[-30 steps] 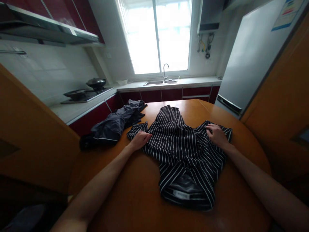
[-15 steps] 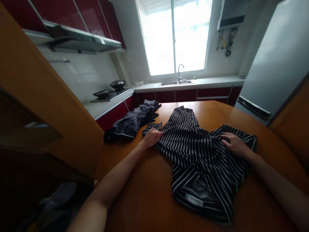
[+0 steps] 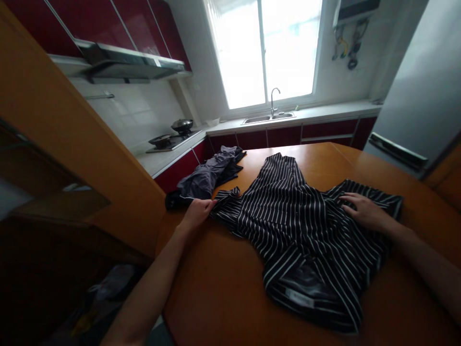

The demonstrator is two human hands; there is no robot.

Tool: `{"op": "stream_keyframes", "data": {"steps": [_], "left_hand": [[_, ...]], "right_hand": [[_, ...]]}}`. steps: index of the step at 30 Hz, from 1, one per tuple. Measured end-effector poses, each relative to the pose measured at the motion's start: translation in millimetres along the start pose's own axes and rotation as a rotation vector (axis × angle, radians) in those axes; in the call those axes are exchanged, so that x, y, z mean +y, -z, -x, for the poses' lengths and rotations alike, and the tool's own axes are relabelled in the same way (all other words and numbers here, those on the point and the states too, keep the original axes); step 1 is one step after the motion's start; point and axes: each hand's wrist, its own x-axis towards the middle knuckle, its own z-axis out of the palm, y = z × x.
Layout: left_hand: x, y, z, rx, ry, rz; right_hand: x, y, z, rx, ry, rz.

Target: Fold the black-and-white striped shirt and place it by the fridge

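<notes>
A black shirt with white stripes [image 3: 288,216] lies spread on the wooden table [image 3: 223,283], its collar and white label nearest me. My left hand [image 3: 198,212] pinches the end of the sleeve on the left and holds it stretched out from the body of the shirt. On the right, my right hand [image 3: 365,211] rests on the other sleeve with its fingers apart and flat on the cloth. A pile of dark grey and black clothes [image 3: 211,173] lies just beyond my left hand, at the table's left edge.
Behind the table runs a white counter with a sink [image 3: 268,118] and tap. A stove [image 3: 173,140] with a wok [image 3: 182,126] stands at the left. To the right is a grey fridge [image 3: 406,105]. A wooden panel [image 3: 90,139] borders the left side.
My left hand has moved left, drawing the shirt's left sleeve outward so it lies more extended. My right hand stays on the right sleeve. The view has shifted slightly.
</notes>
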Motion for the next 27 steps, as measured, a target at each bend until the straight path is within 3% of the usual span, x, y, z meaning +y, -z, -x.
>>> {"op": "stream_keyframes", "data": {"steps": [3,6,8,10,13,17,22,27], "left_hand": [[8,6.0,-2,0.067,0.041,-0.128],[42,5.8,-1,0.144,-0.104,-0.115],[74,1.3,2,0.065,-0.274,-0.006],[105,-6.9,8,-0.093,-0.461,0.113],[134,-22.4,17,-0.296,-0.674,0.226],[141,-33.7,21,-0.34,-0.748,0.24],[150,-27.4,22,-0.289,-0.788,0.273],[161,-34.0,24,-0.323,-0.905,0.301]], "right_hand": [[-2,1,0,-0.013,0.002,0.016],[-3,2,1,-0.036,-0.003,0.025],[-4,4,1,-0.054,-0.006,0.024],[-7,7,2,-0.073,-0.004,0.021],[-13,13,3,-0.092,-0.01,0.018],[-21,20,3,-0.091,-0.032,0.006],[-29,26,2,-0.055,-0.038,-0.016],[-31,36,-4,0.137,-0.168,0.06]]}}
